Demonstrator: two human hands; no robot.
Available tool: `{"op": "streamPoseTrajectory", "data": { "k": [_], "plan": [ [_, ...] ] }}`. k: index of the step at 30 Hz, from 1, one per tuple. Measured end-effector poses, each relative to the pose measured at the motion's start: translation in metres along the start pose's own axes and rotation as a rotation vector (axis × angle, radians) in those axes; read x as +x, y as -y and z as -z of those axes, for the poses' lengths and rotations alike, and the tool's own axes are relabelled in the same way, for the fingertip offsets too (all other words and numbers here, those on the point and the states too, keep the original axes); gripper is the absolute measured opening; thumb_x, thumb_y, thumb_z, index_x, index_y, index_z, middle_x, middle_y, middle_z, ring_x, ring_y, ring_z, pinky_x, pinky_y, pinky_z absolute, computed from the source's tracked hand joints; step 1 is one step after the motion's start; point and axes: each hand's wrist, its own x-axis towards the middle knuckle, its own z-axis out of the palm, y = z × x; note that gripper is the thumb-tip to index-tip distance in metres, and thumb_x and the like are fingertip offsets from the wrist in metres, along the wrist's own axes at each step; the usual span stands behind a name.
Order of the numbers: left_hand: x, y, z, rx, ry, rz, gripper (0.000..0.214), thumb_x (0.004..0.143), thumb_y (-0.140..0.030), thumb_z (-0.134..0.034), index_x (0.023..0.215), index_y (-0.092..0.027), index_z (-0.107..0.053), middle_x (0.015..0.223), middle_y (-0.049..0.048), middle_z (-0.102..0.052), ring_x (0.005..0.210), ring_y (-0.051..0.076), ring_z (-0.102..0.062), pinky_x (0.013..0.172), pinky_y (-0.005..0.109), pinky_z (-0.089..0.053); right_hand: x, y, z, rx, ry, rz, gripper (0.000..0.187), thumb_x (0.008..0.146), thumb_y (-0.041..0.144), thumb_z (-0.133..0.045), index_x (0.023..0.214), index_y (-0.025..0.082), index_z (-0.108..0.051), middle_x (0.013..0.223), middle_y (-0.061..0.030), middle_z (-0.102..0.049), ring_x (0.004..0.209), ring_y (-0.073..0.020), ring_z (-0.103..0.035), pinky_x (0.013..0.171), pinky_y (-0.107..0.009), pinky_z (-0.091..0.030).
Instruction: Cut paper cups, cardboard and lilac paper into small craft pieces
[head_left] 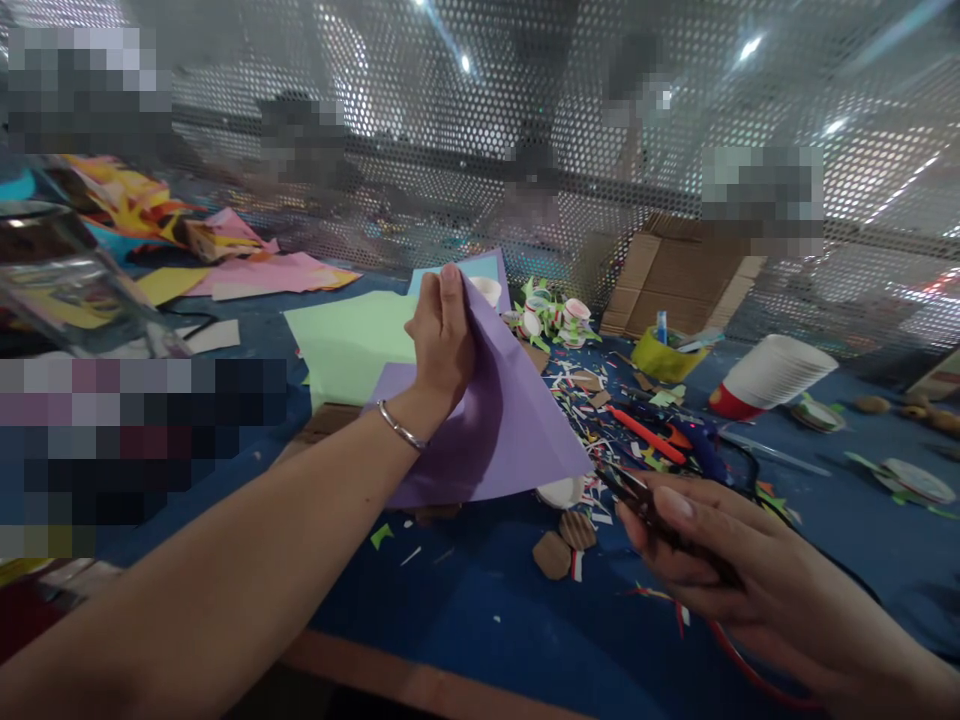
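My left hand (442,340), with a silver bangle on the wrist, pinches the upper edge of a purple paper sheet (510,430) and holds it raised and bent. Behind it lies a light green sheet (352,345), partly covered by the purple one. My right hand (705,550) is closed around dark scissors (637,495), whose tips point at the sheet's right corner. Blur and my fingers hide part of the scissors. Below the sheet, two brown cardboard pieces (553,555) rest on the blue table (480,630).
Paper scraps (581,400), an orange-red pen-like tool (645,433) and a blue glue gun (705,450) lie right of the sheet. Stacked paper cups (776,370), a yellow container (667,355) and cardboard (675,270) stand farther back. Pink paper (277,275) lies at left, before a perforated screen (450,150).
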Motion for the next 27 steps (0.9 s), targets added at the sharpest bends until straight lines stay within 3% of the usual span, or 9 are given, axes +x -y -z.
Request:
{"op": "streamPoseTrajectory", "data": {
  "k": [2,6,10,14,18,27],
  "plan": [
    [0.0002,0.0001,-0.0008,0.029,-0.069,-0.023,0.031,0.105,-0.033,-0.037,0.075,-0.024,-0.040,0.073,-0.0006,-0.038,0.075,0.018,-0.045,0.088,0.037,-0.042,-0.0003,0.0004,0.0001,0.016,0.002,-0.011,0.039,0.091,0.054,-0.065,0.085,0.015,-0.067,0.059,0.0073,-0.030,0.049,-0.0037,-0.012,0.038,-0.014,-0.009],
    [0.0011,0.0015,-0.0019,0.072,-0.096,-0.033,0.033,0.105,-0.033,-0.038,0.074,-0.023,-0.042,0.073,-0.0004,-0.041,0.078,0.018,-0.048,0.090,0.036,-0.041,-0.0010,-0.0001,0.0014,0.027,0.000,-0.035,0.039,0.092,0.053,-0.065,0.082,0.015,-0.065,0.058,0.0076,-0.030,0.048,-0.0035,-0.012,0.038,-0.014,-0.009],
    [0.0020,0.0024,-0.0013,0.078,-0.110,-0.039,0.032,0.105,-0.035,-0.037,0.076,-0.023,-0.044,0.076,0.0010,-0.044,0.088,0.019,-0.053,0.097,0.037,-0.039,-0.0006,-0.0005,0.0021,0.026,-0.007,-0.055,0.040,0.091,0.054,-0.065,0.082,0.015,-0.064,0.058,0.0083,-0.029,0.048,-0.0033,-0.011,0.038,-0.014,-0.009],
    [0.0010,0.0015,-0.0006,0.096,-0.120,-0.039,0.029,0.105,-0.030,-0.037,0.076,-0.024,-0.042,0.075,0.0005,-0.044,0.083,0.020,-0.052,0.094,0.038,-0.040,-0.0003,0.0014,-0.0001,0.044,-0.022,-0.081,0.043,0.087,0.057,-0.069,0.080,0.015,-0.063,0.058,0.0086,-0.028,0.048,-0.0033,-0.011,0.037,-0.013,-0.008],
    [-0.0010,0.0017,-0.0016,0.092,-0.110,-0.035,0.032,0.105,-0.035,-0.037,0.075,-0.024,-0.041,0.073,0.0002,-0.045,0.083,0.020,-0.053,0.094,0.038,-0.041,0.0003,0.0022,-0.0014,0.062,-0.042,-0.084,0.044,0.085,0.059,-0.070,0.079,0.015,-0.064,0.057,0.0084,-0.029,0.047,-0.0027,-0.011,0.037,-0.013,-0.008],
    [-0.0044,0.0040,-0.0039,0.053,-0.085,-0.010,0.028,0.106,-0.036,-0.040,0.083,-0.022,-0.050,0.090,0.0041,-0.061,0.106,0.018,-0.058,0.102,0.034,-0.042,0.0036,-0.0035,-0.0018,0.149,-0.107,-0.051,0.042,0.085,0.055,-0.072,0.078,0.014,-0.068,0.057,0.0080,-0.030,0.047,-0.0017,-0.012,0.037,-0.013,-0.009]
  ]
}}
